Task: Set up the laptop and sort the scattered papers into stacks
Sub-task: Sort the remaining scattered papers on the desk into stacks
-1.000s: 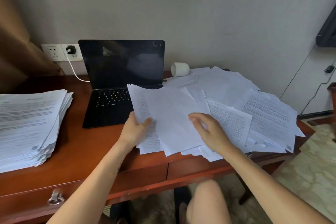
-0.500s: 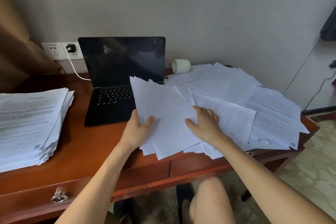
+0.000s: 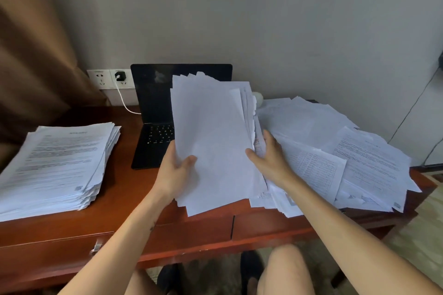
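Note:
A bundle of white sheets [image 3: 213, 136] stands tilted up off the desk in front of the open black laptop [image 3: 155, 105], hiding much of its screen and keyboard. My left hand [image 3: 176, 171] grips the bundle's lower left edge, thumb on the front. My right hand [image 3: 269, 158] holds its right edge, thumb in front and fingers behind. Scattered printed papers [image 3: 347, 158] cover the desk's right half. A thick stack of printed papers [image 3: 57, 165] lies at the left.
The red-brown wooden desk [image 3: 124, 201] has drawers along its front. A white charger cable [image 3: 123, 100] runs from the wall socket [image 3: 119, 78] to the laptop. A brown curtain [image 3: 36, 67] hangs at the left. A white cup [image 3: 259, 98] peeks out behind the bundle.
Both hands have gathered the sheets and lifted them from lying flat on the desk to a raised, upright tilt in front of the laptop. The camera view has shifted.

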